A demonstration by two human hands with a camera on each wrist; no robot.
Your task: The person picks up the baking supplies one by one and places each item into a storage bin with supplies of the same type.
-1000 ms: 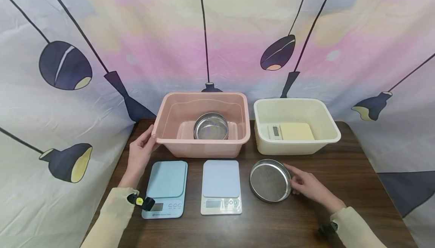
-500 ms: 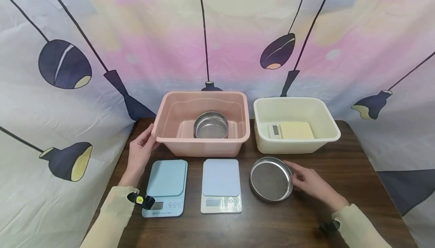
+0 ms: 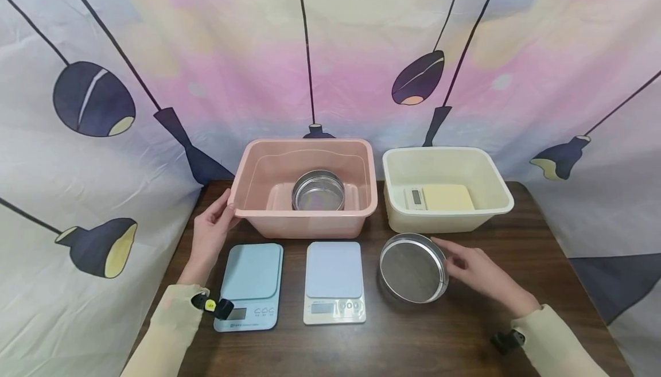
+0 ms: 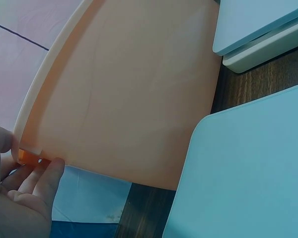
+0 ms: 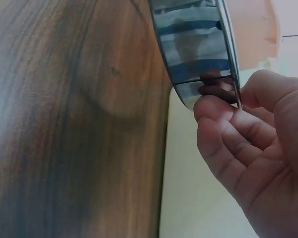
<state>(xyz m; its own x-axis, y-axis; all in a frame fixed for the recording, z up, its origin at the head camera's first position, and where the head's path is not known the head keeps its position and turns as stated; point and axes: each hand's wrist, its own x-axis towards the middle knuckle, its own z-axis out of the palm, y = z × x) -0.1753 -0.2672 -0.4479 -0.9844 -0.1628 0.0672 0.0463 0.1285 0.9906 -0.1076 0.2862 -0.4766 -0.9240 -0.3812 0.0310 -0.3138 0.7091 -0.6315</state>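
Observation:
My left hand (image 3: 207,239) pinches the left front corner rim of a pink plastic basin (image 3: 304,225); its thumb and fingers show on the rim in the left wrist view. Inside that basin lies a round metal sieve (image 3: 318,199). At the right, my right hand (image 3: 482,272) pinches the rim of another round sieve (image 3: 413,268) with fine mesh. In the right wrist view this sieve's shiny side wall (image 5: 196,47) is raised off the wood, thumb and fingertips on its edge.
A light blue kitchen scale (image 3: 252,273) and a white kitchen scale (image 3: 334,273) lie in front of the pink basin. A cream basin (image 3: 444,223) at the back right holds a pale yellow scale (image 3: 448,198). A patterned curtain (image 3: 232,32) hangs behind the table.
The right hand has closed its grip on the sieve's rim and lifted it slightly off the table. The left hand stays at the pink basin's rim. The head view shifted slightly.

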